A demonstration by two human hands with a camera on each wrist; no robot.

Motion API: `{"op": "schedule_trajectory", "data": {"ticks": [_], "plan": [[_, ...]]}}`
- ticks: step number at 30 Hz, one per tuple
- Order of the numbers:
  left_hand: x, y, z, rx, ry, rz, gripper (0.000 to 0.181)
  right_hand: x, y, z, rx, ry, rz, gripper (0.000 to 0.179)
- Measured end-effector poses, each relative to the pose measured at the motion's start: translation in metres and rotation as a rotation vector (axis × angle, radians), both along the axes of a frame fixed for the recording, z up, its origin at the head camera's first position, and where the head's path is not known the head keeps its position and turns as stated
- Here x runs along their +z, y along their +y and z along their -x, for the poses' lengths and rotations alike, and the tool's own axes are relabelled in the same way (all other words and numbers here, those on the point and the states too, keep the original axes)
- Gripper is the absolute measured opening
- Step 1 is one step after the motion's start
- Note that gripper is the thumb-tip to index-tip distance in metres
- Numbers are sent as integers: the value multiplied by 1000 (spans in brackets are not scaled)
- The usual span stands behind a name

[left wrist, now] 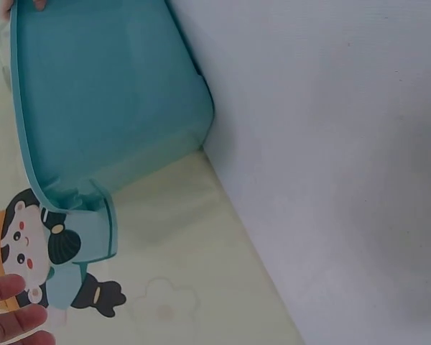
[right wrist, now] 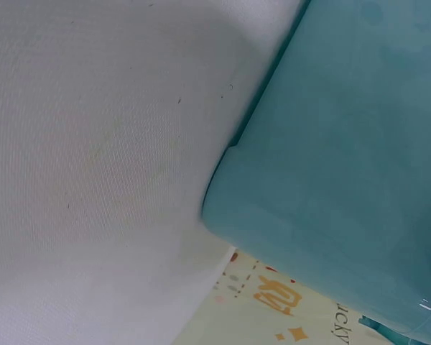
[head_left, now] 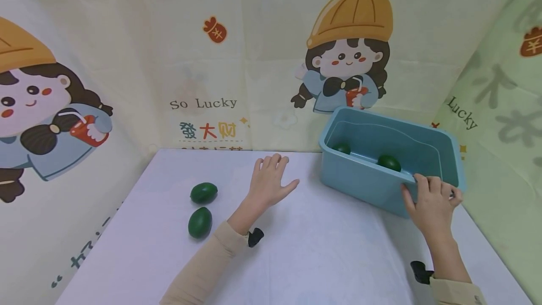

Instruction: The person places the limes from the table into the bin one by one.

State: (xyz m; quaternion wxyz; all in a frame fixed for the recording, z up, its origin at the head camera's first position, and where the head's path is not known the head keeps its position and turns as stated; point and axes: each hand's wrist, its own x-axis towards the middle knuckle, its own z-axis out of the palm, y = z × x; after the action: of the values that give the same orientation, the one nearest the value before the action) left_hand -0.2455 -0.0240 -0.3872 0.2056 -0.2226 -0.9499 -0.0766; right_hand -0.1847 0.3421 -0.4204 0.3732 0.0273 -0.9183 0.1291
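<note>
At the back right, a blue plastic bin [head_left: 360, 182] stands on the table. My right hand [head_left: 435, 208] grips its near rim at the right end, fingers over the edge and thumb on the outer wall. Inside lie two dark green oval fruits, like avocados: one fruit [head_left: 388, 163] near the middle, another fruit [head_left: 342, 148] partly hidden by the rim at the left. My left hand [head_left: 268, 180] hovers with spread fingers left of the bin, holding nothing. Two similar fruits lie left of it, a farther fruit [head_left: 203, 193] and a nearer fruit [head_left: 200, 222].
A white cloth covers the table [head_left: 322, 253]. Behind it hangs a printed backdrop [head_left: 271, 74] with cartoon figures, and more printed cloth [head_left: 504, 154] closes off the right side near the bin. A black strap piece shows at each wrist.
</note>
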Motion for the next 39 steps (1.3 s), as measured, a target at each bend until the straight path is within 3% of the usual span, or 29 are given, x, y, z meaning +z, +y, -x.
{"op": "schedule_trajectory", "data": {"ticks": [6,12,19,25,28,33,39], "plan": [[-3,-9,-4,0,14,-40,53,-1,0,1,12,45,-7,74],[-4,-18,-10,16,36,-59,55,-2,0,1,17,41,-8,70],[-6,-26,-17,45,11,-83,57,-2,0,0,15,22,-2,52],[-8,-34,-23,64,-6,-100,58,-2,0,1,15,51,-5,72],[-9,-38,-25,84,-10,-101,59,-3,0,2,14,48,-7,71],[-10,-45,-28,105,-1,-116,59,-2,1,1,13,31,-3,52],[-13,-54,-32,119,-15,-134,60,-2,0,2,14,45,-5,72]]}}
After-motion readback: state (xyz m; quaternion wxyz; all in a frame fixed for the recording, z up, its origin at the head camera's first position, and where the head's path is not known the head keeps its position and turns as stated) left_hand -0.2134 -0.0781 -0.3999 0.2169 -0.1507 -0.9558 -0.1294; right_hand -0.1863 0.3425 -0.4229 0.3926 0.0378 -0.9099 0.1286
